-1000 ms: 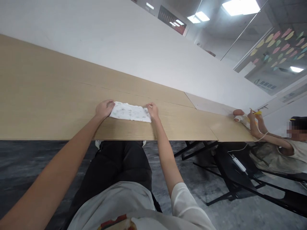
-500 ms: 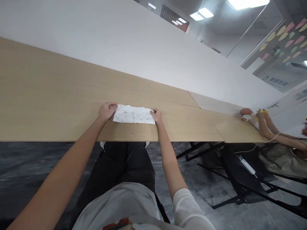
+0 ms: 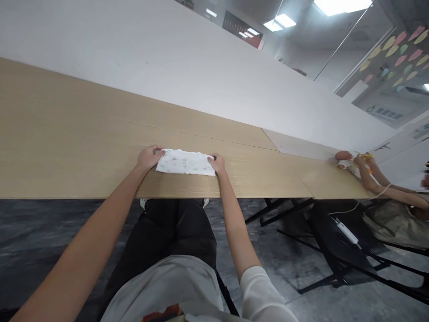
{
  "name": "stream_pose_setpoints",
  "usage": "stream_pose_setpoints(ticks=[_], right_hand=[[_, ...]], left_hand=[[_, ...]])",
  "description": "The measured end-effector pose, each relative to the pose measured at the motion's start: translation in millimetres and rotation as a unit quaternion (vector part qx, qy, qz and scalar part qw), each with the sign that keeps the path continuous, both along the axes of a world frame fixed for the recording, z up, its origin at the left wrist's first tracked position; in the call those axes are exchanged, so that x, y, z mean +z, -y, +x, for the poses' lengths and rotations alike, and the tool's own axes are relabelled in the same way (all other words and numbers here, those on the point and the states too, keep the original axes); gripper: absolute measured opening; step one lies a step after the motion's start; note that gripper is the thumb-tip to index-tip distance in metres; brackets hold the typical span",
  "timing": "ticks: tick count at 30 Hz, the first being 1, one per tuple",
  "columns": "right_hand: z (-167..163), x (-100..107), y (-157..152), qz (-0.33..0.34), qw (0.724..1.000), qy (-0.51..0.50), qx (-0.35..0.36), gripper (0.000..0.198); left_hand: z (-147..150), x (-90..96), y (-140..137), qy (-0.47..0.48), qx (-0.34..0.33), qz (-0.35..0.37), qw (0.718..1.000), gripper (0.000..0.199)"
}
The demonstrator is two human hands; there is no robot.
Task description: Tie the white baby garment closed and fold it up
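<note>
A white cloth garment (image 3: 186, 162) with small printed figures lies folded into a flat strip on the wooden table (image 3: 83, 147), near its front edge. At the garment's left end, my left hand (image 3: 149, 157) grips the upper corner, thumb on top and fingers curled behind. My right hand (image 3: 217, 163) pinches the right end in the same way, its thumb on the cloth. The fingertips of both hands are partly hidden behind the fabric. Which kind of garment it is, I cannot tell.
A white wall (image 3: 150, 58) runs along the table's back edge. To the far right another person's hands (image 3: 363, 162) hold something yellow beside a doll-like object (image 3: 343, 156). A black folding chair (image 3: 335, 237) with a white power strip (image 3: 346, 232) stands below them.
Both hands keep their hold on the folded garment. The cloth and the right hand have shifted very slightly to the left; the view has tilted a little.
</note>
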State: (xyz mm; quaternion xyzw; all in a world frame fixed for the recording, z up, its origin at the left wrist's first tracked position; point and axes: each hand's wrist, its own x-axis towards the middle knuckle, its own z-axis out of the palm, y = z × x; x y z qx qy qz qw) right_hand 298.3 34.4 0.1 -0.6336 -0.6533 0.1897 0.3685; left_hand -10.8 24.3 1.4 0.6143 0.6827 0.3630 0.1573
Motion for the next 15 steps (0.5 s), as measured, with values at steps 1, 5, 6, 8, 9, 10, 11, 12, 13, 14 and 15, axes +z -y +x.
stream_pose_setpoints(ticks=[1,5,6,8,9,10,11,12,13,14,15], right_hand=[[0,0,0,0.002,1.0,-0.001,0.006,0.017],[0,-2,-2,0.002,0.999,-0.039,0.007,0.014],[1,-2,-2,-0.002,0.998,-0.066,0.007,0.013],[4,3,-2,-0.006,0.99,-0.137,0.013,0.014],[6,8,-1,-0.004,0.985,-0.172,0.018,0.014],[9,16,0,0.002,0.979,-0.202,0.026,0.015],[11,26,1,0.013,0.974,-0.223,0.036,0.016],[14,39,2,0.029,0.97,-0.237,0.048,0.018],[16,54,3,0.049,0.967,-0.244,0.061,0.021],[18,72,5,0.074,0.963,-0.248,0.076,0.024],[20,91,6,0.1,0.96,-0.248,0.088,0.027]], left_hand=[[0,-0.2,0,-0.009,-0.005,-0.002,1.0,0.037],[3,5.2,1,-0.029,-0.017,-0.02,0.999,0.034],[3,8.6,2,-0.015,-0.019,-0.032,0.999,0.034],[1,18.7,4,0.043,-0.03,-0.067,0.996,0.033],[-1,25.5,5,0.076,-0.04,-0.081,0.993,0.032],[-3,33.7,5,0.104,-0.051,-0.087,0.989,0.031],[-6,43.3,5,0.123,-0.066,-0.082,0.987,0.03],[-9,54.4,5,0.131,-0.081,-0.063,0.986,0.028],[-11,67.1,4,0.131,-0.095,-0.034,0.986,0.028],[-13,81.4,2,0.127,-0.112,0.001,0.986,0.03],[-15,97.2,1,0.12,-0.124,0.04,0.984,0.033]])
